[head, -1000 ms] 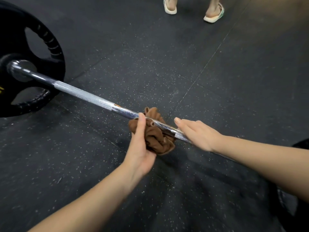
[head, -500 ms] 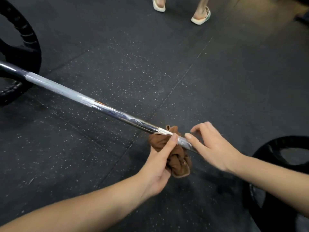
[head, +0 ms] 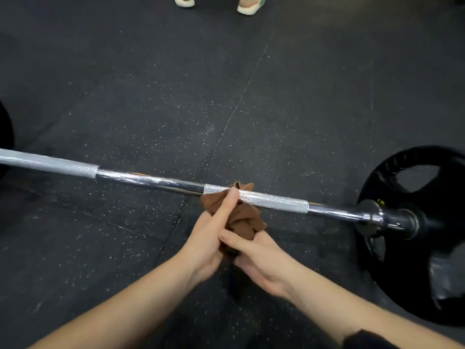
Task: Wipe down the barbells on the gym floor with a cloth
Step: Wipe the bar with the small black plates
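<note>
bar [head: 156, 181] runs left-right across the floor [head: 125, 71], mid-depth. plate [head: 412, 238] on its right end, by the right edge; second plate [head: 5, 132] at the left edge. cloth [head: 241, 217] on the bar right of centre, hanging to its near side. left hand [head: 208, 243] and right hand [head: 261, 258] hold the cloth there, touching. sandals [head: 250, 6] at far edge.

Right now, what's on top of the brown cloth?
The knurled bar crosses over the cloth, and the thumb of the left hand lies across it. The right hand grips the lower bunch. The bar's underside there and most of the left fingers are covered.
</note>
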Available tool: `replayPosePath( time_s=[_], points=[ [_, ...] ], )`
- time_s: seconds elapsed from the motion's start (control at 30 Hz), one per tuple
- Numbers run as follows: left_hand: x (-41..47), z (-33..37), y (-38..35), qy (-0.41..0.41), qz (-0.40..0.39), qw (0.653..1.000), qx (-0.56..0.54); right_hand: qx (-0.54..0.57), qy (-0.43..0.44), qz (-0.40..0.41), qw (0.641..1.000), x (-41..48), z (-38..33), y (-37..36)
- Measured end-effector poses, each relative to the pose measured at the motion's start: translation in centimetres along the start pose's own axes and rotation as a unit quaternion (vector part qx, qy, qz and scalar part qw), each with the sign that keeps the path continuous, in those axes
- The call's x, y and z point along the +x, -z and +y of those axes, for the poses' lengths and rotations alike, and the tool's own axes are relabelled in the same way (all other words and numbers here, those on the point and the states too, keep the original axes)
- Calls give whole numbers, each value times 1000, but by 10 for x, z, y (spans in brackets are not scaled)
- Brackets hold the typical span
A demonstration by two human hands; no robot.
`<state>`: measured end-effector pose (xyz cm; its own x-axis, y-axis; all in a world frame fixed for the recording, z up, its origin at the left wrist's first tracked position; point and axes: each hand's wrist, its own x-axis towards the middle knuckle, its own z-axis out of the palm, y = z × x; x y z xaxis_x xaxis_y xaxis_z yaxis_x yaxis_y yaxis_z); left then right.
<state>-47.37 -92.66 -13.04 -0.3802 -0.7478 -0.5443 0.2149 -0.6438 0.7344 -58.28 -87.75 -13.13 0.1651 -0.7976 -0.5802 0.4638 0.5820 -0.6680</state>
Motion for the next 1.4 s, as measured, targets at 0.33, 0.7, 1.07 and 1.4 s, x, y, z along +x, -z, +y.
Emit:
replayPosePath(
  time_s=[0.33,0.7,1.07,1.4],
  points=[
    [2,76,65,-344,121,691,624,220,1,-27,975,26,7,4],
    [61,90,52,-191,79,526,825,301,47,39,952,37,3,16],
    [57,88,48,-154,66,524,835,269,64,19,961,46,4,13],
    [56,90,44,-107,60,523,843,249,102,77,960,4,-10,68]
  ],
)
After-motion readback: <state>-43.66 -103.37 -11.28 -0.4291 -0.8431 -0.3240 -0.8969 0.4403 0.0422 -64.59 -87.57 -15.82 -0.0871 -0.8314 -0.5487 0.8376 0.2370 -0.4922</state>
